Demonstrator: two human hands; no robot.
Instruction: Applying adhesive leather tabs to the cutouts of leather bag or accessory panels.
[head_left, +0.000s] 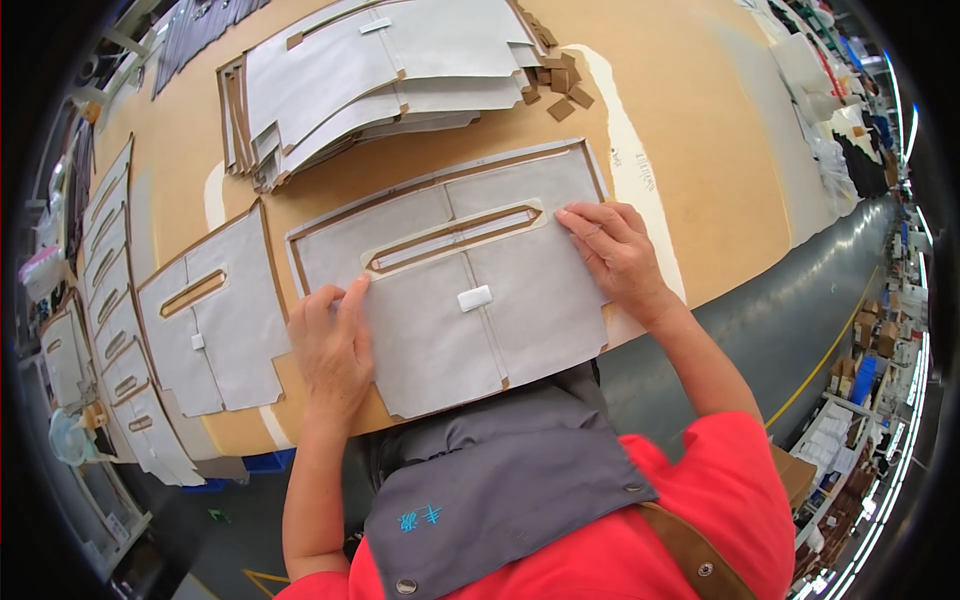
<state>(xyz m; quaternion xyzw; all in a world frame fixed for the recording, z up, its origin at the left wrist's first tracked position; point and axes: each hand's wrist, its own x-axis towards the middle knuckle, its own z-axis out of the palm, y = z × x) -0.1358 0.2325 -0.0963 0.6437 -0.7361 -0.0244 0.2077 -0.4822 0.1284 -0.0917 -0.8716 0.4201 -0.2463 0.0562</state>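
Note:
A light grey fabric panel (pixel 532 318) with brown borders lies flat before me. It has a long slot with brown edging (pixel 455 238) and a small white rectangular piece (pixel 475 297). My left hand (pixel 330 350) touches the panel's left side with its fingers apart. My right hand (pixel 615 255) rests loosely bent fingertips on the panel, just beyond the slot's right end. A similar smaller-looking panel (pixel 230 350) lies left of my left hand.
Layered panels (pixel 380 60) and scattered brown squares (pixel 565 85) lie at the back of the tan tabletop (pixel 720 180). More panels (pixel 120 330) overlap at the far left. White bags (pixel 810 90) are on the right, and shelves with boxes (pixel 835 440) stand beyond the floor.

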